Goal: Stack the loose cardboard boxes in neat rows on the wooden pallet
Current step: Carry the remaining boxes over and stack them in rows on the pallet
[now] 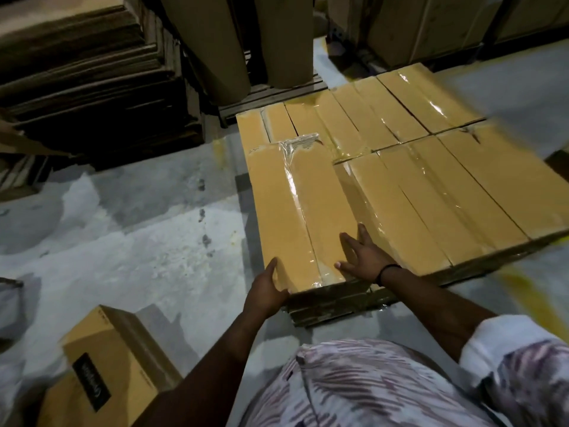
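A long taped cardboard box (295,211) lies on top of the layer of boxes, at the stack's near left corner. My left hand (266,292) grips its near left corner, thumb on the top face and fingers under the end. My right hand (361,254) lies flat on the top near the box's right edge, fingers spread. Several long boxes (431,180) lie side by side in two rows to the right and behind. The wooden pallet (332,309) shows only as dark slats under the near edge. Another loose box (101,365) with a black label lies on the floor at lower left.
Concrete floor (138,235) stretches to the left of the stack. Tall piles of flat cardboard sheets (86,81) stand at the far left. Two big brown paper rolls (215,41) rest on another pallet behind. More cartons (431,23) stand at the back right.
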The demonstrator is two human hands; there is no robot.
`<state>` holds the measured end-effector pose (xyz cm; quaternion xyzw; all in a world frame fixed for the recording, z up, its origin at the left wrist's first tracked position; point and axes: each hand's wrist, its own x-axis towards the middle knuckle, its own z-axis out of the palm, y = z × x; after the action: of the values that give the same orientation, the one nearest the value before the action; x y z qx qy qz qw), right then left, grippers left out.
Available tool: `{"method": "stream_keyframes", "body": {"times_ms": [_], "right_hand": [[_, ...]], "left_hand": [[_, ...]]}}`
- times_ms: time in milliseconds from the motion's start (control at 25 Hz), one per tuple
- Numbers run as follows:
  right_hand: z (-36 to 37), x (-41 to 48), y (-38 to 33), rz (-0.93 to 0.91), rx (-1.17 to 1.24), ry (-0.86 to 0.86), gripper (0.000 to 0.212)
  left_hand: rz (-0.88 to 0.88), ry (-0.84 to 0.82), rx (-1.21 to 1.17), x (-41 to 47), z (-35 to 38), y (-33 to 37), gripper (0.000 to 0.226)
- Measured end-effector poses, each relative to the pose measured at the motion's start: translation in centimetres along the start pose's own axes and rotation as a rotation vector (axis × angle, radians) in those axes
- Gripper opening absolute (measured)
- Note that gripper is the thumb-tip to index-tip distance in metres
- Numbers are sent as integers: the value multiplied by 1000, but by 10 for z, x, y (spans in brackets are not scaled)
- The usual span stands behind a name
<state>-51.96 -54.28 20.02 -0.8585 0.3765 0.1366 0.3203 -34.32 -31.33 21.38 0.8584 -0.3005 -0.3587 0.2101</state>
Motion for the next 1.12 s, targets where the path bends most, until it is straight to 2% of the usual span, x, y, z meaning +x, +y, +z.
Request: {"method": "stream_keyframes", "body": {"times_ms": [240,560,960,1120], "right_hand": [[27,-36,-2,65,92,20,97],[24,-41,-1,74,96,108,70],[12,-39,15,37,30,51,69],[8,-40,19,-16,3,58,59]], "left_hand": [[52,-11,3,-9,-3,-18,95],[78,11,-19,-14,3,-16,87],[33,64,-47,-19,16,-2,84],[5,105,-70,-23,23,0,84]]}}
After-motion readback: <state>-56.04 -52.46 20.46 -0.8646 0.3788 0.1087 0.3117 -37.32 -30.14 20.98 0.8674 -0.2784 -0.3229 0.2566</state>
